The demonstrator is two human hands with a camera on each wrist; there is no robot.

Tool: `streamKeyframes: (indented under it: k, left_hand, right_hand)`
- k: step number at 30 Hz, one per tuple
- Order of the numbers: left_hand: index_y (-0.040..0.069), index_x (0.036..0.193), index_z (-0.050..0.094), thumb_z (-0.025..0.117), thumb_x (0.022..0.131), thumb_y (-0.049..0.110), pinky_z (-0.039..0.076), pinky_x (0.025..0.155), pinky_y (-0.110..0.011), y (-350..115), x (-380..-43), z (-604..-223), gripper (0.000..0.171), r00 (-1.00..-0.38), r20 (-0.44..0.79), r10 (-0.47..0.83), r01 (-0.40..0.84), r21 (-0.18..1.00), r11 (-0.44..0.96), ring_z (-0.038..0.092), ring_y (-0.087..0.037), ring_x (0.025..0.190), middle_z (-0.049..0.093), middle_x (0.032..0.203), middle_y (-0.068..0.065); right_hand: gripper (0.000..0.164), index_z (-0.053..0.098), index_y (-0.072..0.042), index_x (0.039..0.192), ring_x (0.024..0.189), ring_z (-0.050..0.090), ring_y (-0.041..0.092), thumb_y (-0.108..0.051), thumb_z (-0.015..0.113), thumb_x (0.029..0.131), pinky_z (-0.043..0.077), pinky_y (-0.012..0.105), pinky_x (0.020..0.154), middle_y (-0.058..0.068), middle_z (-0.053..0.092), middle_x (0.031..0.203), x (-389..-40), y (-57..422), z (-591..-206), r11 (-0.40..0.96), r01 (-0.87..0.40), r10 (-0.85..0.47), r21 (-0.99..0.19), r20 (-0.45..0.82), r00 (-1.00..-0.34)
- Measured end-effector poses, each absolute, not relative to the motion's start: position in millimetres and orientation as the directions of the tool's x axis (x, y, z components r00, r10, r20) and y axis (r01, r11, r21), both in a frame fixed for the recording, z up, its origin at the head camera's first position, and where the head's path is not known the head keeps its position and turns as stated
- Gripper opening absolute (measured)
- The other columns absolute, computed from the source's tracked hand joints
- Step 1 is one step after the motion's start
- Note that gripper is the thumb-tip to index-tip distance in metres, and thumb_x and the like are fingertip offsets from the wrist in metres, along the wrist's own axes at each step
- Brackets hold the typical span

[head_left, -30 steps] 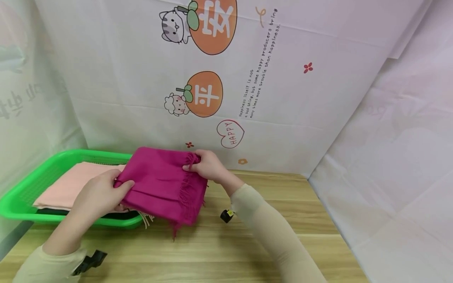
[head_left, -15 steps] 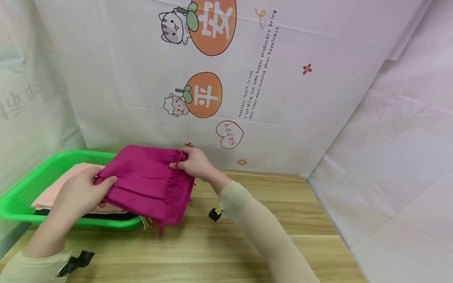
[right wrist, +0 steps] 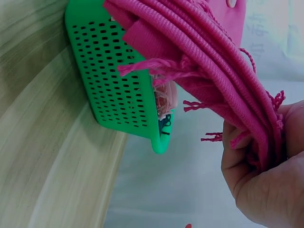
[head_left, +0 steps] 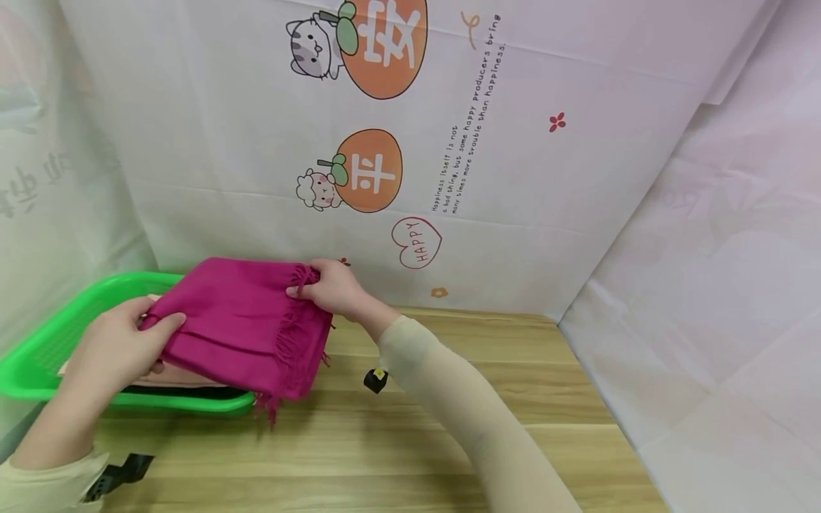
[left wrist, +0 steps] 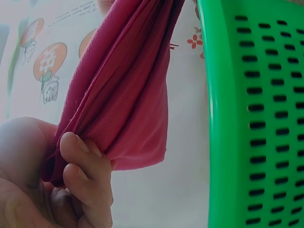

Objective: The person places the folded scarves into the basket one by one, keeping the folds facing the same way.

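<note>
A folded magenta scarf (head_left: 231, 313) with fringed ends is held up over the right part of a green plastic basket (head_left: 38, 388) in the head view. My left hand (head_left: 115, 345) pinches its left edge, thumb on top and fingers beneath. At the far fringed corner, my right hand (head_left: 336, 288) grips the scarf between thumb and fingers. The right wrist view shows several folded layers of the scarf (right wrist: 204, 61) bunched in that hand (right wrist: 266, 175). In the left wrist view the left fingers (left wrist: 88, 166) curl round the scarf's edge, beside the basket's perforated wall (left wrist: 256, 118).
Inside the basket lies a folded pale pink cloth (head_left: 176, 375) with dark fabric under it, partly covered by the scarf. The basket stands on a wood-grain table (head_left: 359, 456). A white printed sheet (head_left: 513, 235) hangs behind the table. Small black devices (head_left: 375, 380) sit at both wrists.
Both hands have carried the folded scarf leftward, from the basket's right end to farther over the basket. It now hides more of the pale pink cloth. The basket stays put.
</note>
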State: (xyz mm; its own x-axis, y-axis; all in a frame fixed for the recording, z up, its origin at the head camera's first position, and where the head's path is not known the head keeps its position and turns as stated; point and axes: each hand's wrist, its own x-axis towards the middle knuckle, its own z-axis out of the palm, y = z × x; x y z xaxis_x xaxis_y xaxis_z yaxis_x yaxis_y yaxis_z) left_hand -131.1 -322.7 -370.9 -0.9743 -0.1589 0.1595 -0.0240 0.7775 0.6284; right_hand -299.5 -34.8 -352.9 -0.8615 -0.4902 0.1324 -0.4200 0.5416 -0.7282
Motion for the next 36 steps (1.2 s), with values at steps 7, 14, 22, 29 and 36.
streamKeyframes:
  k: [7,14,22,29,36]
  left_hand:
    - [-0.013,0.14,0.055,0.054,0.116,0.044,0.049,0.053,-0.035,-328,-129,-371,0.062,-0.959,0.195,-0.207,-0.039,0.631,0.775,0.072,-0.024,0.059,0.071,0.071,-0.004]
    - [-0.01,0.125,0.059,0.054,0.117,0.042,0.051,0.052,-0.035,-336,-126,-369,0.054,-0.95,0.2,-0.238,-0.053,0.651,0.757,0.07,-0.025,0.059,0.07,0.072,-0.006]
    - [-0.011,0.124,0.059,0.054,0.116,0.042,0.053,0.053,-0.034,-345,-124,-370,0.054,-0.941,0.205,-0.269,-0.067,0.666,0.743,0.069,-0.021,0.058,0.071,0.076,-0.007]
    - [-0.01,0.125,0.059,0.053,0.116,0.043,0.051,0.053,-0.034,-351,-122,-369,0.054,-0.932,0.203,-0.301,-0.102,0.651,0.752,0.068,-0.021,0.058,0.07,0.071,-0.005]
    - [-0.014,0.133,0.056,0.053,0.116,0.041,0.053,0.051,-0.034,-359,-121,-373,0.057,-0.925,0.21,-0.318,-0.105,0.661,0.743,0.068,-0.022,0.056,0.07,0.075,-0.009]
  right_hand:
    - [0.03,0.073,-0.008,0.116,0.084,0.061,0.014,-0.03,0.087,0.101,0.053,0.027,0.073,0.0,0.068,0.096,-299,-48,-351,0.529,-0.405,-0.489,-0.746,0.122,-0.864]
    - [0.027,0.072,-0.009,0.111,0.079,0.059,0.013,-0.027,0.088,0.1,0.052,0.027,0.068,0.002,0.067,0.094,-302,-59,-350,0.489,-0.342,-0.47,-0.802,0.089,-0.878]
    - [0.025,0.074,-0.007,0.111,0.072,0.061,0.012,-0.023,0.089,0.099,0.055,0.027,0.064,0.002,0.069,0.093,-303,-70,-351,0.39,-0.27,-0.464,-0.88,0.066,-0.883]
    - [0.032,0.075,-0.003,0.123,0.073,0.062,0.01,-0.02,0.088,0.099,0.056,0.026,0.064,0.0,0.069,0.095,-304,-81,-355,0.355,-0.265,-0.473,-0.896,0.072,-0.878]
    - [0.036,0.076,-0.003,0.13,0.078,0.065,0.009,-0.014,0.088,0.099,0.057,0.024,0.067,-0.003,0.07,0.103,-305,-93,-365,0.327,-0.263,-0.448,-0.908,0.096,-0.889]
